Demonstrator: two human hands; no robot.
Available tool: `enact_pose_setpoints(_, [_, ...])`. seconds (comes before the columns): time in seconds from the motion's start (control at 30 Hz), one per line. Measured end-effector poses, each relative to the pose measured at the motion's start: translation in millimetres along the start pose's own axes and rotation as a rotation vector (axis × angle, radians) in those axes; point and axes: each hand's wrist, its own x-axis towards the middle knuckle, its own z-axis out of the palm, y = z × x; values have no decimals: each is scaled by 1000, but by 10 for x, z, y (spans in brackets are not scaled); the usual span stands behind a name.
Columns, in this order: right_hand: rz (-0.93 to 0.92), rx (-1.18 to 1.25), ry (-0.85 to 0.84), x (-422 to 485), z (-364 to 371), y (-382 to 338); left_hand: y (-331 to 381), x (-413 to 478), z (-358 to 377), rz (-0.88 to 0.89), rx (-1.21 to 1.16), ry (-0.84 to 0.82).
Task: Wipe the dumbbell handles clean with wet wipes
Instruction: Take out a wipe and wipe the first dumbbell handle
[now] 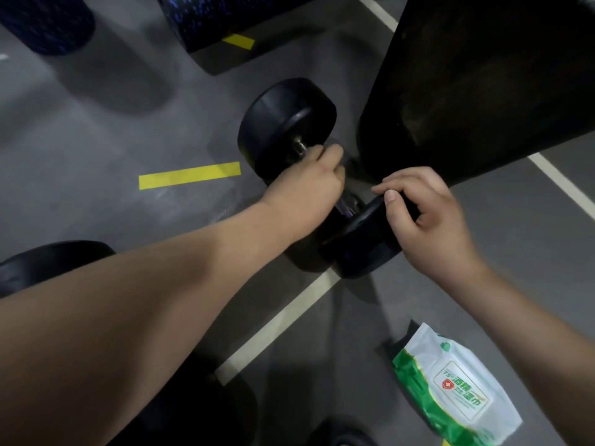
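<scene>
Bare left hand [309,185], right hand [428,220] (short thumbnail [389,197])

The left hand [306,188] covers most of the dumbbell handle [346,205], its fingers [328,153] curling out of sight beneath; whether it holds a wipe cannot be told. The right hand [428,220] hides part of the near weight [357,249]. Another black weight [48,262] is cut off at the left edge. Small print on the wipes pack [450,387] is unreadable.
</scene>
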Motion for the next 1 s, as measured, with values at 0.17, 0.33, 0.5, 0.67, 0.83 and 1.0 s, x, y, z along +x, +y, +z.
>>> enact_pose_setpoints(0.17, [54,-25,35,14,-22,-44,-14,-34,110,47,-89,81])
enact_pose_setpoints(0.33, [25,-113,43,-59,-18,-88,10,-33,125,-343,-288,113])
enact_pose_setpoints(0.5, [45,-90,64,-68,67,-59,236,-61,49,-875,-807,355])
enact_pose_setpoints(0.67, [57,-84,63,-59,84,-25,222,100,69,-1348,-1271,411])
enact_pose_setpoints(0.83, [62,-70,63,-57,92,-10,160,151,141,-1464,-1405,460])
enact_pose_setpoints(1.0, [63,-87,48,-50,78,1,97,166,129,-1414,-1333,381])
